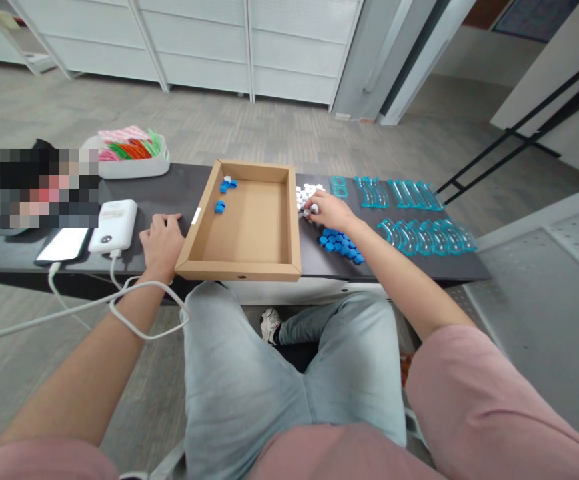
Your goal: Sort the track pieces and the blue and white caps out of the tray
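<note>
My right hand (329,211) reaches over the dark table (179,187) to a pile of small white pieces (305,193), fingers pinched on one of them. A pile of small blue pieces (340,244) lies just in front of that hand. My left hand (162,241) rests as a loose fist on the table beside the left wall of a shallow cardboard tray (244,267). Inside the tray lie a few blue pieces (220,207) and one white piece (227,179) near the far left corner.
Rows of clear turquoise curved parts (422,233) lie at the table's right. A white bin (132,167) with coloured items stands far left. A white power bank (114,225), a phone (63,245) and a white cable (119,300) lie left of my left hand.
</note>
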A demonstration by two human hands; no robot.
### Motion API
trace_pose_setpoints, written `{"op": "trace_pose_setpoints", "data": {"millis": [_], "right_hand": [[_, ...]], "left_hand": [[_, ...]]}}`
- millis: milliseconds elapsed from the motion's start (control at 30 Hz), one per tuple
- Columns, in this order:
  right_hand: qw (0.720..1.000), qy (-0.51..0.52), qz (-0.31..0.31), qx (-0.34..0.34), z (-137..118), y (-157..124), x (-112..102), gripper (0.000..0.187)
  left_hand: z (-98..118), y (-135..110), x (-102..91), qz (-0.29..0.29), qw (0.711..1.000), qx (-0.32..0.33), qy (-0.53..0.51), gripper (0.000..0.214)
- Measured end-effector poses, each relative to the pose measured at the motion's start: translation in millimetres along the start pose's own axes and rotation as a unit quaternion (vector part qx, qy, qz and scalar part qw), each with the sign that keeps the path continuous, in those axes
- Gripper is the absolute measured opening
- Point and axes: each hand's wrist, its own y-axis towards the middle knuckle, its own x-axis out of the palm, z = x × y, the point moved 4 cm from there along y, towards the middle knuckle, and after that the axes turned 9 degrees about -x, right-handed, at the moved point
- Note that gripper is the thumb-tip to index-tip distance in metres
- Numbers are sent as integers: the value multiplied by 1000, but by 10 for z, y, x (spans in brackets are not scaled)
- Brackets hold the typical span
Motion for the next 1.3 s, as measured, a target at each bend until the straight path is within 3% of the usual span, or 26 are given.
{"op": "trace_pose_setpoints", "data": {"millis": [200, 333, 467, 600, 700, 800, 933, 1067, 1167, 1300], "right_hand": [[999, 24, 45, -11, -48, 71, -189, 35], [993, 57, 71, -69, -452, 421, -250, 28], [989, 54, -22, -137, -1046, 1044, 149, 23], [983, -13, -133, -128, -1444, 1610, 772, 17], [974, -59, -190, -113, -1588, 1794, 1117, 23], [977, -42, -180, -105, -1632, 1794, 1211, 13], [985, 46, -135, -101, -1530, 1656, 1030, 8], [978, 157, -54, -127, -1256, 1376, 541, 20], [970, 195, 1, -145, -988, 969, 24, 31], [980, 161, 14, -115, -701, 208, -530, 33]], "left_hand": [[-1, 14, 8, -3, 1000, -2, 10, 63], [-11, 19, 18, 0, 1000, 0, 9, 62], [-16, 18, 12, -8, 1000, 0, 1, 63], [-8, 13, 12, -2, 1000, -1, -4, 64], [-5, 11, 30, 19, 1000, -7, 3, 63], [-7, 15, 57, 36, 999, -2, 3, 63], [-22, 24, 63, 46, 999, 1, -6, 63], [-22, 32, 56, 30, 1000, 1, -3, 63], [-12, 38, 57, 19, 1000, 3, 9, 64], [-4, 42, 57, 22, 1000, 6, 10, 63]]}}
